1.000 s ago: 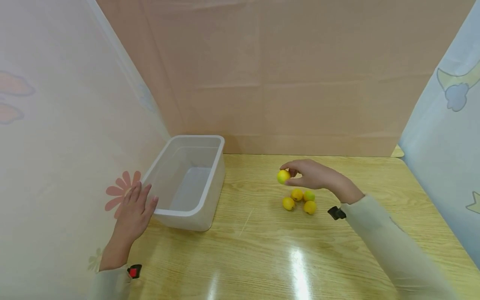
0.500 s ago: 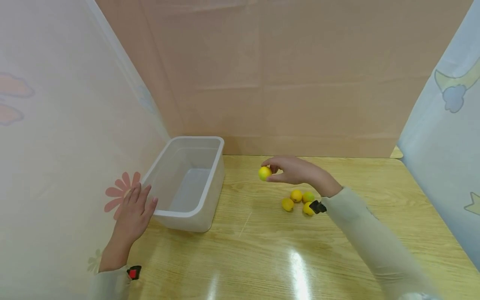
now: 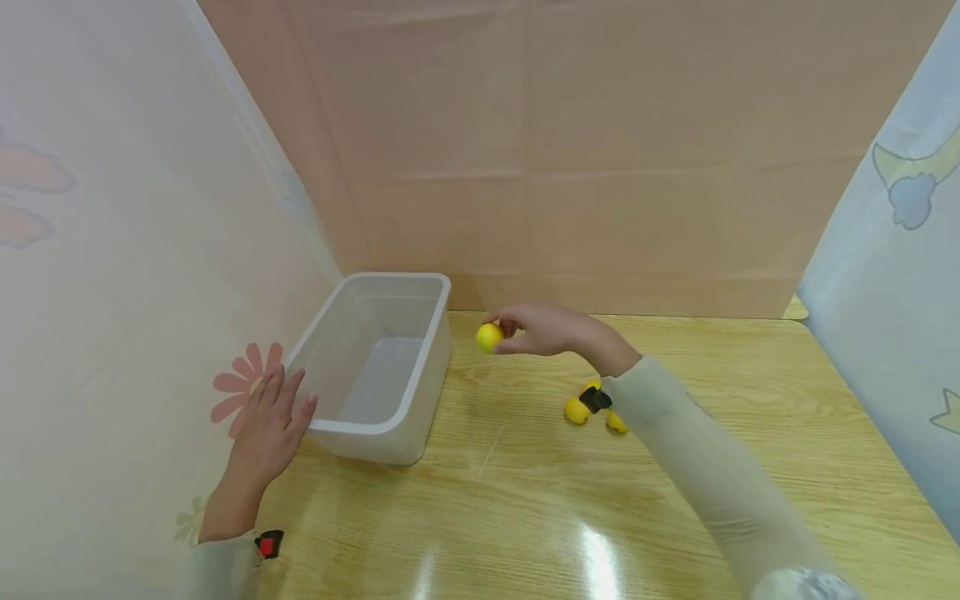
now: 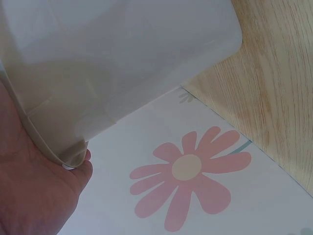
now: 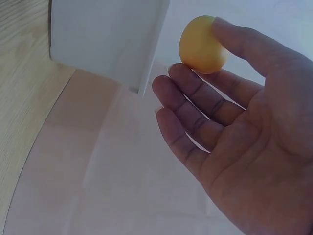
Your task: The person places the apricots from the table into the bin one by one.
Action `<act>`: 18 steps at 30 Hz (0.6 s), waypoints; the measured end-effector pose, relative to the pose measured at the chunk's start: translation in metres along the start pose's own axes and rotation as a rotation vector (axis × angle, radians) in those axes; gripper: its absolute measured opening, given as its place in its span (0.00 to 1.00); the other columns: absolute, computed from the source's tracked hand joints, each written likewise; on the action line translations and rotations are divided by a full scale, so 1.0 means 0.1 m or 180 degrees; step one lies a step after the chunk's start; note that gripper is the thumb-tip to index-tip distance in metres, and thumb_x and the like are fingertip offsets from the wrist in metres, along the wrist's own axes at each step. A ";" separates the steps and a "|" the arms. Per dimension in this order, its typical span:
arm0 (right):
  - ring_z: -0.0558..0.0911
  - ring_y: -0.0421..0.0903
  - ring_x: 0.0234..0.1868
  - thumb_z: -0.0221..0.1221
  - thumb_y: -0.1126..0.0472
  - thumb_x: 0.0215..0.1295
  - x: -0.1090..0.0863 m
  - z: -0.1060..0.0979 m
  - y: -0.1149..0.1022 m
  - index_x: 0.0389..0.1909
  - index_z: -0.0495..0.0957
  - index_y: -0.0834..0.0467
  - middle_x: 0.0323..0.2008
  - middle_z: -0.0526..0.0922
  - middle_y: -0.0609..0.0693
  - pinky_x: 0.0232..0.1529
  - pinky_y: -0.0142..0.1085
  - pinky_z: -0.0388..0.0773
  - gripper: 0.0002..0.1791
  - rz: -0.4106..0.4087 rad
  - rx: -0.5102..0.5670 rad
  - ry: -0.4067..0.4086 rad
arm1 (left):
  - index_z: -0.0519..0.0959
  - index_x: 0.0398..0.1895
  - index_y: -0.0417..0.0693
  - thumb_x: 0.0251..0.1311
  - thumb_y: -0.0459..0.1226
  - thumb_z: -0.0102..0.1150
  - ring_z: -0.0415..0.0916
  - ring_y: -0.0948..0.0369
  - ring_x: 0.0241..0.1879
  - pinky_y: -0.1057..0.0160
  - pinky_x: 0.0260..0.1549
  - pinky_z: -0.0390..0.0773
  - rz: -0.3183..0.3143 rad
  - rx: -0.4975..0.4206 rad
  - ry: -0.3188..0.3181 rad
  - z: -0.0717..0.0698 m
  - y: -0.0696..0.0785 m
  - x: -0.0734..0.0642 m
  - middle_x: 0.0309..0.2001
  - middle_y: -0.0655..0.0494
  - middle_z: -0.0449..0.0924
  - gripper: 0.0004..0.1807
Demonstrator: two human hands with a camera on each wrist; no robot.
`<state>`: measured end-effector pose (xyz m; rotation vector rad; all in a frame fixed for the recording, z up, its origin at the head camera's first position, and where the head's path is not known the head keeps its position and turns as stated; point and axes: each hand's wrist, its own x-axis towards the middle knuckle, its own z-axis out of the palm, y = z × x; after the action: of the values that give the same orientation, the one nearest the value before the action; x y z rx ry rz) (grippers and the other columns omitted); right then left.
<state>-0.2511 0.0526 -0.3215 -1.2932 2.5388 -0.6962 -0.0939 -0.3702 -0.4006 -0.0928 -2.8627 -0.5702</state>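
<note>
Where the sheets point(image 3: 622, 208) hang: little seems at risk; the back one is pinkish brown with fold creases, the side ones pale and printed.
Table point(image 3: 510, 525): its flat, shiny wood-grain top would probably let a dropped fruit roll.
Tub point(image 3: 429, 404): a hard push on its near left corner could skid or tilt it; it looks like light plastic, whitish, deep and boxy, with rounded corners and a lipped rim.
Left hand point(image 3: 264, 433): the fingers lie fairly straight at that corner, touching the rim without wrapping it, so it would likely steady the tub only loosely against a knock.
Right hand point(image 3: 543, 329): thumb and forefinger pinch one fruit; the other fingers bend loosely, and whether the middle one touches it is unclear.
Held fruit point(image 3: 489, 337): it is above the table, near the tub's right rim but apart from it; being smooth and rounded, it could slip if the pinch slackens, or bump the rim if carried low.
Loose fruits point(image 3: 576, 411): round and yellow, they sit on the table, partly hidden by the black block point(image 3: 596, 399) at the right cuff; a low sleeve might set them rolling, though the gap cannot be judged.
</note>
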 end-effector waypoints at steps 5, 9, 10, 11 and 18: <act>0.81 0.45 0.48 0.63 0.53 0.70 0.14 -0.01 -0.11 0.65 0.76 0.58 0.44 0.84 0.46 0.57 0.45 0.76 0.25 -0.0002 -0.0003 -0.0041 | 0.60 0.74 0.30 0.79 0.50 0.42 0.41 0.30 0.75 0.29 0.68 0.48 0.0018 0.0024 0.0016 -0.02 0.01 0.00 0.76 0.24 0.45 0.34; 0.81 0.45 0.48 0.63 0.54 0.71 0.28 0.01 -0.19 0.65 0.76 0.58 0.45 0.84 0.47 0.58 0.44 0.76 0.25 -0.0076 -0.0003 -0.0079 | 0.59 0.74 0.30 0.79 0.50 0.42 0.41 0.30 0.76 0.30 0.69 0.47 0.0027 0.0061 0.0020 -0.03 -0.01 -0.01 0.76 0.23 0.45 0.34; 0.81 0.45 0.48 0.63 0.54 0.71 0.31 0.01 -0.21 0.65 0.76 0.58 0.45 0.84 0.47 0.58 0.43 0.76 0.25 -0.0089 -0.0019 -0.0078 | 0.59 0.74 0.31 0.79 0.50 0.42 0.41 0.31 0.76 0.30 0.69 0.47 0.0024 0.0060 0.0018 -0.03 -0.01 -0.01 0.76 0.23 0.45 0.34; 0.81 0.45 0.48 0.63 0.54 0.71 0.35 0.02 -0.23 0.64 0.76 0.58 0.45 0.84 0.47 0.57 0.43 0.76 0.24 -0.0117 -0.0034 -0.0076 | 0.59 0.74 0.31 0.79 0.50 0.42 0.41 0.31 0.76 0.29 0.69 0.48 0.0018 0.0067 0.0014 -0.03 -0.02 -0.01 0.76 0.23 0.45 0.35; 0.83 0.45 0.49 0.63 0.55 0.69 0.56 0.07 -0.34 0.60 0.80 0.56 0.45 0.85 0.46 0.55 0.39 0.77 0.20 -0.0328 -0.0109 -0.0013 | 0.58 0.75 0.30 0.79 0.51 0.41 0.40 0.31 0.76 0.29 0.70 0.46 -0.0011 0.0047 -0.0009 -0.01 -0.04 -0.02 0.76 0.24 0.44 0.35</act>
<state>-0.2574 -0.0120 -0.3093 -1.4439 2.5060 -0.6717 -0.0926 -0.3747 -0.4013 -0.0864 -2.8698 -0.5500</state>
